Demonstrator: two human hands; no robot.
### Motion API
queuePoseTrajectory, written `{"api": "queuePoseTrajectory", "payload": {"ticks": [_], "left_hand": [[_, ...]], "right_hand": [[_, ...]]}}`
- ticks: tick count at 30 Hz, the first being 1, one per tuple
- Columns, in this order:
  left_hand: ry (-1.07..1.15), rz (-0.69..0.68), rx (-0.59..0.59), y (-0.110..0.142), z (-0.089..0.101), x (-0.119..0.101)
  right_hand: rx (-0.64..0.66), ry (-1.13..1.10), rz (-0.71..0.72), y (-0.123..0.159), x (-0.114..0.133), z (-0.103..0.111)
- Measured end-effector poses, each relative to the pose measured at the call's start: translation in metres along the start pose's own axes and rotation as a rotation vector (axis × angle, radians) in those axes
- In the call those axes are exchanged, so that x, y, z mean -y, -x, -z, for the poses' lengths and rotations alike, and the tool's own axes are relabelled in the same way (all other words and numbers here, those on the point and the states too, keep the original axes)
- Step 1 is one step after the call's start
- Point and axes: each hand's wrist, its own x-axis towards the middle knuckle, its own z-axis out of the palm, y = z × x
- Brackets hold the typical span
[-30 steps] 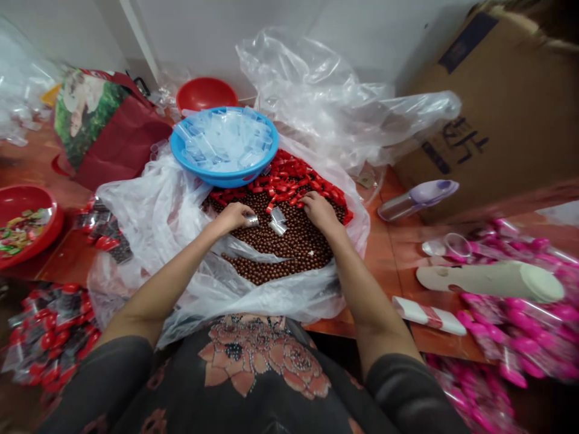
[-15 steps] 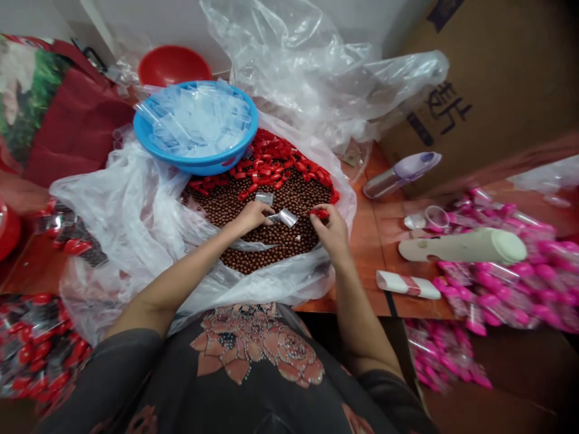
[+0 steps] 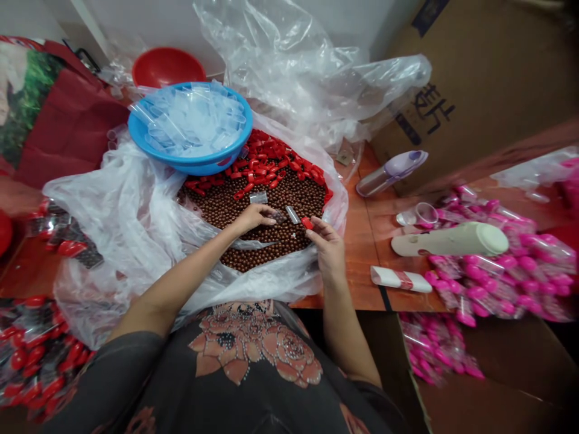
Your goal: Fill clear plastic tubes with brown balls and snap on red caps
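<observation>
One red cap (image 3: 307, 223) sat pinched at the fingertips of the right grip (image 3: 326, 247) above a heap of brown beads (image 3: 275, 250); whether the left grip (image 3: 253, 218) held anything could not be told. A slackened pinch could drop the cap among the beads.

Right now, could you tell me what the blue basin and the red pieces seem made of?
The blue basin looks like moulded plastic, with a glossy rim. The red pieces seem glossy plastic too, from their even shine, though their small size leaves that open.
</observation>
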Motion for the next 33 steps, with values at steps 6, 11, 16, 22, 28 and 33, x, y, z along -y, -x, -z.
{"api": "queuePoseTrajectory", "payload": {"ticks": [6, 11, 16, 22, 28, 33], "left_hand": [[0.274, 0.063, 0.030, 0.025, 0.005, -0.015], [0.417, 0.071, 0.073, 0.057, 0.012, -0.026], [0.430, 0.013, 0.049, 0.080, 0.015, -0.028], [0.378, -0.030, -0.003, 0.093, 0.016, -0.028], [0.341, -0.020, 0.044, 0.099, 0.011, -0.021], [0.439, 0.035, 0.036, 0.105, 0.010, -0.023]], "right_hand": [[0.013, -0.024, -0.032, 0.004, 0.003, -0.006], [0.053, -0.198, -0.168, 0.006, 0.009, -0.013], [0.105, -0.236, -0.198, 0.008, 0.013, -0.022], [0.157, -0.087, -0.135, 0.017, 0.020, -0.035], [0.223, 0.125, 0.112, 0.023, 0.037, -0.052], [0.262, 0.312, 0.253, 0.025, 0.049, -0.062]]}}
